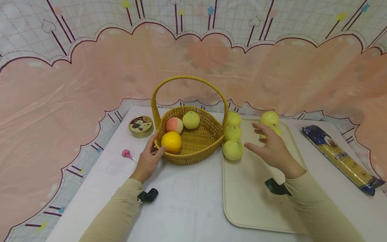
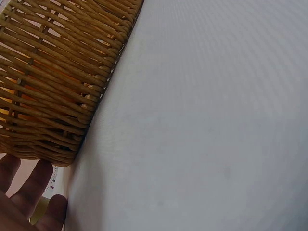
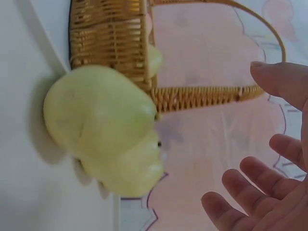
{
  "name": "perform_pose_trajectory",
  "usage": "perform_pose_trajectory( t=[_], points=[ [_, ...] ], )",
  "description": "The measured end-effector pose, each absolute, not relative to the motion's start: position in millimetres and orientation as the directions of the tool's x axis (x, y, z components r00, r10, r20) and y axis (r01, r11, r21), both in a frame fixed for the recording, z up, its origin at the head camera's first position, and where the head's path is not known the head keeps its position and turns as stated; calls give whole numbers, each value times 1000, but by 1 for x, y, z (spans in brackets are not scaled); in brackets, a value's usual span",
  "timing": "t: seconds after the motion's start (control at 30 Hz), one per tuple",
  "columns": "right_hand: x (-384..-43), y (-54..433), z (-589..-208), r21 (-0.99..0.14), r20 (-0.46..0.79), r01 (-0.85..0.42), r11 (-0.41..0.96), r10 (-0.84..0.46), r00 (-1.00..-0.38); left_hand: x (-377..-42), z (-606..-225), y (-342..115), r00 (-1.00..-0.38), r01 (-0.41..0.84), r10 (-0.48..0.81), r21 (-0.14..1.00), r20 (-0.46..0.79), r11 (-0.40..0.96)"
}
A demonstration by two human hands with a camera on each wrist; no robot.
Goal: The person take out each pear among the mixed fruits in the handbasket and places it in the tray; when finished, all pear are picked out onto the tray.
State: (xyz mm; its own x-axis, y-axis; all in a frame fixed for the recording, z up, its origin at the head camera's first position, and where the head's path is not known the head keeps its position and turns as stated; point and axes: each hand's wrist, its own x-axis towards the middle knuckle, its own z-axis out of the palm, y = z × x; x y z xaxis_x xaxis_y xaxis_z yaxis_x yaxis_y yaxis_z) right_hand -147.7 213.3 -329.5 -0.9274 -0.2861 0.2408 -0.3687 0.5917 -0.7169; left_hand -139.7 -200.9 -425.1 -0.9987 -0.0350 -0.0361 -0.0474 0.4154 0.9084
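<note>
My left hand (image 1: pixel 148 162) holds the near left side of a heart-shaped wicker basket (image 1: pixel 193 158), thumb at the rim and fingers against the outer wall. In the left wrist view, fingertips touch the weave (image 2: pixel 53 91). Inside the basket lie an orange (image 1: pixel 171 142), a peach (image 1: pixel 174 125) and a round yellow-green fruit (image 1: pixel 191 120). Over a beige tray (image 1: pixel 251 198), my right hand (image 1: pixel 273 149) hovers with thumb and fingers spread, holding nothing. Three similar fruits (image 1: pixel 233 150) line the tray's left side; others (image 1: pixel 269 118) sit behind the right hand, partly hidden.
Left of the basket stands a round tin (image 1: pixel 141 126), with a pink-wrapped lollipop (image 1: pixel 127 153) nearer me. A blue and yellow snack packet (image 1: pixel 341 158) lies right of the tray. A patterned cloth (image 1: pixel 193 60) hangs behind the white table (image 1: pixel 181 201). The basket's tall handle (image 1: pixel 188 77) arches upward.
</note>
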Motion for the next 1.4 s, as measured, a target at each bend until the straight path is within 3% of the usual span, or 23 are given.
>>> perform_pose_trajectory(
  t=[0.47,0.8,1.4],
  points=[
    [-170,154,-337,-761,209,-423,492,-431,-878,-139,-423,-201,-999,-52,-33,908,-42,416],
    [-188,112,-342,-694,199,-474,542,-488,-850,-139,-422,-201,-999,-40,-34,913,-29,406],
    [-223,67,-353,-729,74,-347,590,-437,-896,-140,-424,-200,-999,-41,-39,917,-27,397]
  ],
)
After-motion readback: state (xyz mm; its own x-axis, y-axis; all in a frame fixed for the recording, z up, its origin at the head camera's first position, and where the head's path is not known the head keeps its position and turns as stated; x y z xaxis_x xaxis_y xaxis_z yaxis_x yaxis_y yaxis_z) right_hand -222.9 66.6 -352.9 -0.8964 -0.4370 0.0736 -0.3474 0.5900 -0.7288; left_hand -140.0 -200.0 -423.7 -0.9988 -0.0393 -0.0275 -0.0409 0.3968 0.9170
